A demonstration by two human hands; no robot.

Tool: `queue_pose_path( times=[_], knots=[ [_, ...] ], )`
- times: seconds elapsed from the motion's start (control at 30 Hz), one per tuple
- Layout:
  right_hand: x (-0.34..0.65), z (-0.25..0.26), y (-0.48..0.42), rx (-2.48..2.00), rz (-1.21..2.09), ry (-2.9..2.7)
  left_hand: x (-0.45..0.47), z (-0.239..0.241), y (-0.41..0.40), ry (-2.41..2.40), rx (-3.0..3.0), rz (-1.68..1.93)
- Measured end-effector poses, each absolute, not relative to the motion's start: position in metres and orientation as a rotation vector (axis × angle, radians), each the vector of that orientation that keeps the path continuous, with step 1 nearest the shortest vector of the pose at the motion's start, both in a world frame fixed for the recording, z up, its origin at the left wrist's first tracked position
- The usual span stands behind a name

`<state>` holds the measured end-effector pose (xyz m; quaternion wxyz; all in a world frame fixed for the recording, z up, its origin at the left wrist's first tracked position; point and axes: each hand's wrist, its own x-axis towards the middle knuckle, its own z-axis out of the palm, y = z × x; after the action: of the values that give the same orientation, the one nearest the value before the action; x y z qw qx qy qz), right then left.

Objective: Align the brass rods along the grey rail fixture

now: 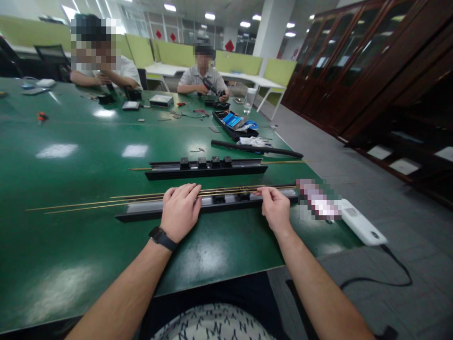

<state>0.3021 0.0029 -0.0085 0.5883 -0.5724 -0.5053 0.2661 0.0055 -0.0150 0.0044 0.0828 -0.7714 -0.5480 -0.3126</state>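
A long black metal rail [141,211] with a pale inner channel lies across the table in front of me, and small black blocks [218,199] sit in it. Several thin brass-coloured rods [88,203] run along and above the rail, sticking out far past its left end. My left hand [182,210], with a dark watch on the wrist, is closed over the rods near the rail's left part; its fingertips are partly hidden. Further right, my right hand [275,208] pinches the rods between thumb and forefinger, above the rail.
Behind lies a second black rail [208,173] with blocks and a rod. A black tube [256,148], gloves [254,141] and a tool case [235,123] are beyond. A phone [316,198] and white power bank [363,222] lie right. Two people sit opposite.
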Motion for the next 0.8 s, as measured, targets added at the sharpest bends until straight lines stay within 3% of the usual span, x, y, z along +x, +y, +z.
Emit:
queue_pose_path(
  times=[0.23, 0.8],
  knots=[
    [0.2992, -0.0109, 0.0014, -1.285, 0.703, -1.29, 0.0051, 0.0031, -0.0148, -1.617, -2.292, -0.915],
    [0.3064, -0.009, 0.0068, -1.403, 0.55, -1.081, 0.0049, 0.0034, -0.014, -1.61, -2.307, -0.93]
  ],
)
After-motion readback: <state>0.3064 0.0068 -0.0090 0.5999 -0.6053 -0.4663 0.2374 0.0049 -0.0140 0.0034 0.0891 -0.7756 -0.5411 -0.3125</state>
